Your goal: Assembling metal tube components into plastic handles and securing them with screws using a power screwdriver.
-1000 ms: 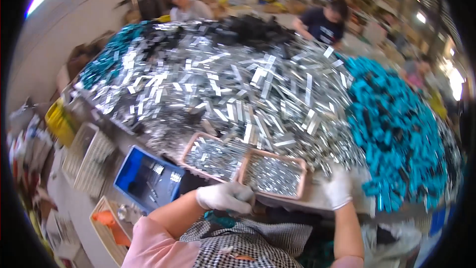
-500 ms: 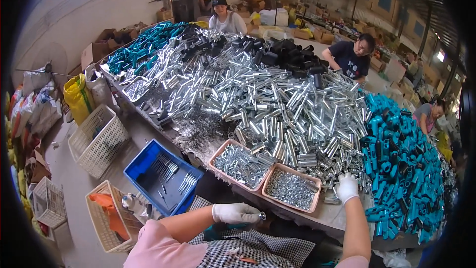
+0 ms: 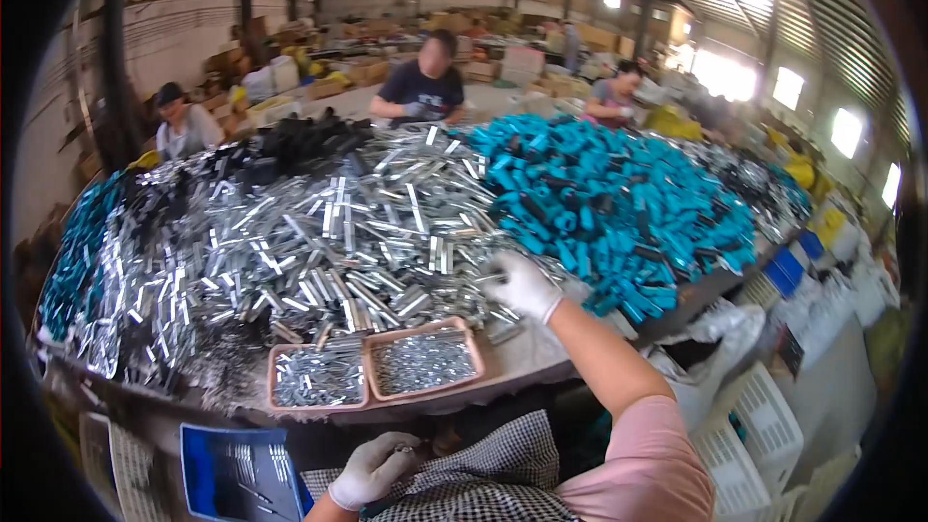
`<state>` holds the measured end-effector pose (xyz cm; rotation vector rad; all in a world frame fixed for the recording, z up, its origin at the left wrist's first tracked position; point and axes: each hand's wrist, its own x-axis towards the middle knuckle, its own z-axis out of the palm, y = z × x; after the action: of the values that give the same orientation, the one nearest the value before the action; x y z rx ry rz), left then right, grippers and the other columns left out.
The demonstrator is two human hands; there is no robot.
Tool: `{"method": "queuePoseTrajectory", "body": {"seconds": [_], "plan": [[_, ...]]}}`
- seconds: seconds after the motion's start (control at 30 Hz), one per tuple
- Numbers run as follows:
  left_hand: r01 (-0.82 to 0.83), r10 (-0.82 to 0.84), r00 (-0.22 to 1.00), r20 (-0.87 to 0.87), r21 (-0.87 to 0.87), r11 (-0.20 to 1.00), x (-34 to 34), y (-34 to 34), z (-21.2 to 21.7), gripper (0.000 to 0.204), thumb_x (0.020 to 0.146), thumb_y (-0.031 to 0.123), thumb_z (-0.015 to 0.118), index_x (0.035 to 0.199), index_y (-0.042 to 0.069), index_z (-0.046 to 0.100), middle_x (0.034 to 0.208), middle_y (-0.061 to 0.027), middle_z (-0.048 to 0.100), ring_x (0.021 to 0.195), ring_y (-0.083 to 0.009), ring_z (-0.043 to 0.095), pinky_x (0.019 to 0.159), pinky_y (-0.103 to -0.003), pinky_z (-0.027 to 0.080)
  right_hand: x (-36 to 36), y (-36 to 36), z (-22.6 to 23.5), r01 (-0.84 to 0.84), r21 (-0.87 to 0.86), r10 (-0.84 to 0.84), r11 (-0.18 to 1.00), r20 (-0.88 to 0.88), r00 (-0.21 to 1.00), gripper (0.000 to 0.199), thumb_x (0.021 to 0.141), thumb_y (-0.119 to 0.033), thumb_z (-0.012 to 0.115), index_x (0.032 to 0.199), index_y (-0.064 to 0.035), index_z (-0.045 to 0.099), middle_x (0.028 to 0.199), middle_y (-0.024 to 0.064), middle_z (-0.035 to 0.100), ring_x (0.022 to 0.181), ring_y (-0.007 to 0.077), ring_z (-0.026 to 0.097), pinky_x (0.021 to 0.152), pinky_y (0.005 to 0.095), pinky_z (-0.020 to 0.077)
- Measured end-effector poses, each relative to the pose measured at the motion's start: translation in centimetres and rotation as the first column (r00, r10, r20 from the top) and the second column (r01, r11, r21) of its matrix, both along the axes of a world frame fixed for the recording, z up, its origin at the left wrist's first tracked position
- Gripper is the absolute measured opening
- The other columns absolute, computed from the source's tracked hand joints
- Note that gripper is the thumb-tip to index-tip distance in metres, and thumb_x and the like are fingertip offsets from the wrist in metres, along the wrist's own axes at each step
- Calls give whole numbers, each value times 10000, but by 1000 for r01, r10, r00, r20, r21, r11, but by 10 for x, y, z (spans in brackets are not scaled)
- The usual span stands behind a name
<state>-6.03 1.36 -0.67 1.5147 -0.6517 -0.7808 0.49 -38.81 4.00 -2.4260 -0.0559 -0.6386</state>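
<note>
Silver metal pieces (image 3: 329,251) lie heaped across the desk (image 3: 527,353), and the right hand (image 3: 520,285), in a white glove, rests on the near edge of that heap with its fingers (image 3: 498,275) curled down among them; whether they have closed on a piece cannot be told, since the fingertips are sunk into the pile and the glove blurs into the shine of the metal. Just this side of those fingers, toward the body, two shallow pink trays (image 3: 372,372) sit side by side at the desk's edge, each filled with smaller silver parts too fine to make out singly. Beyond and to the outer side of the right fingers rises a mound of teal pieces (image 3: 619,198); far to the other side a dark pile (image 3: 290,145) lies at the back of the heap. The left hand (image 3: 375,469), also gloved, is low over a checked apron (image 3: 483,478), away from the desk; its fingers are loosely bent around something small, too small to name. Beside it a blue crate (image 3: 237,474) is cut off by the lower rim, and a white basket (image 3: 749,430) stands below the right forearm. Three other people sit at the far side, their hands hidden behind the piles.
</note>
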Motion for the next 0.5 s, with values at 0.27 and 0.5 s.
{"method": "queuePoseTrajectory", "body": {"seconds": [0.27, 0.5], "plan": [[167, -170, 973, 154, 29, 985, 1, -13, -24, 377, 1000, 347, 597, 1145, 0, 615, 938, -102, 663, 856, -182, 632, 781, -320, 504, -95, 160, -17, -814, 83, 812, 575, -182, 555, 152, 764, -50, 678, 910, -89, 659, 974, 96, 618, 933, 309, 619, 812, 405, 520], [127, -144, 922, 359, 71, 989, -1, 4, -44, 390, 985, 334, 594, 1244, 43, 588, 1107, -199, 673, 1046, -371, 651, 895, -412, 504, -87, 179, -26, -833, -71, 805, 548, -224, 549, 203, 837, -164, 670, 1011, -61, 643, 922, 122, 641, 789, 326, 649, 676, 411, 543]]}}
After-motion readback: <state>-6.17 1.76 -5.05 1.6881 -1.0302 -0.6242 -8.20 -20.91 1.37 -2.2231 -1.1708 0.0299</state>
